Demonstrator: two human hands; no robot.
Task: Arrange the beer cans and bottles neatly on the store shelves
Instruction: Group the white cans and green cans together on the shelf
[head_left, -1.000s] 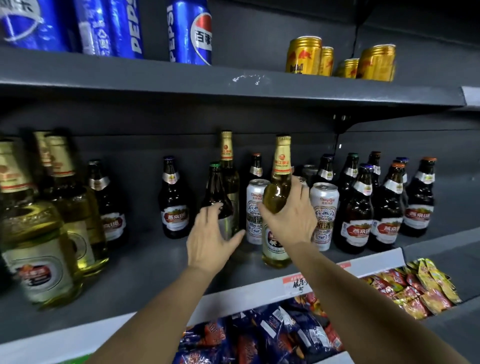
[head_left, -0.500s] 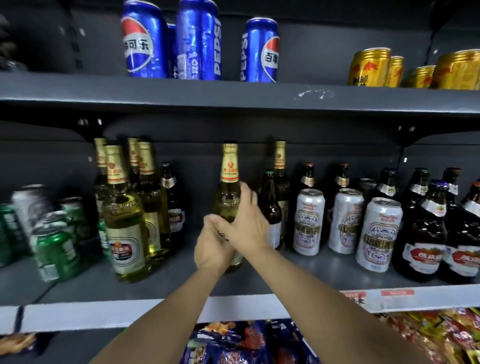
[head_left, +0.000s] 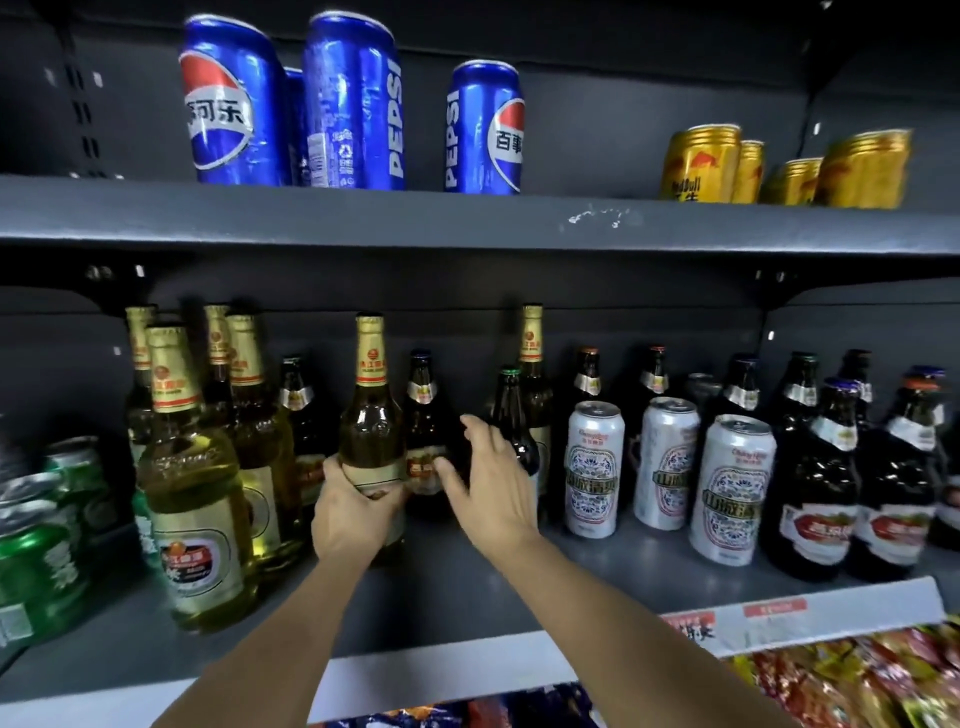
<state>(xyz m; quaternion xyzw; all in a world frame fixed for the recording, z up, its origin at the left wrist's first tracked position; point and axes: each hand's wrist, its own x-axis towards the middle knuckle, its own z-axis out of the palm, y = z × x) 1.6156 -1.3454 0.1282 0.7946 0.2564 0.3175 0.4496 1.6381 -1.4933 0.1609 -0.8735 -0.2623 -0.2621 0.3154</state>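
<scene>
My left hand (head_left: 349, 512) grips a gold-necked beer bottle (head_left: 371, 415) low on its body; the bottle stands upright on the middle shelf (head_left: 467, 587). Just right of it, my right hand (head_left: 491, 483) hovers with fingers spread, holding nothing, in front of a dark brown bottle (head_left: 423, 441) and a green-capped one (head_left: 511, 415). Several gold-necked bottles (head_left: 192, 499) stand grouped at the left. Three white beer cans (head_left: 594, 467) stand to the right, with several dark bottles (head_left: 826, 478) beyond them. Green cans (head_left: 36, 545) sit at the far left.
Blue Pepsi cans (head_left: 353, 104) and gold Red Bull cans (head_left: 701, 163) stand on the upper shelf (head_left: 467, 218). Snack packets (head_left: 857, 680) fill the shelf below. A bare strip of shelf runs along the front edge under my arms.
The gold-necked bottle moved left along the shelf from beside the white cans. My right hand has let go of it and opened; my left hand now grips it.
</scene>
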